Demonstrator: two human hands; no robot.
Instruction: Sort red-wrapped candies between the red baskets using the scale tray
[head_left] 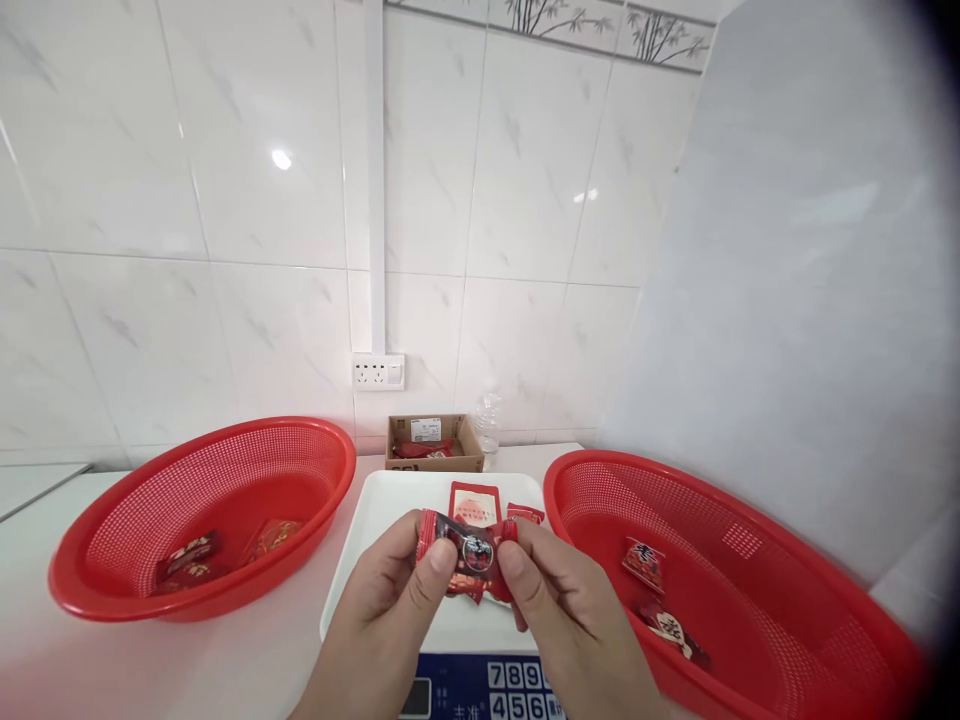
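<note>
A small dark-red snack packet [475,552] with a round black emblem is stretched level between my two hands. My left hand [401,590] pinches its left crimped end, thumb on top. On the other end, my right hand [559,600] grips it the same way. Below and behind it lies the white tray [360,560] of a weighing scale. On that tray are a red-bordered card or packet [475,502] and more red packets [525,513], partly hidden by my hands. The scale's blue keypad [457,680] shows between my wrists.
At the left stands a red plastic basket [315,440] with a few packets [187,562] in it. Another red basket [585,480] on the right holds packets [643,565]. A cardboard box [435,464] and a clear plastic bottle [488,420] stand by the tiled wall.
</note>
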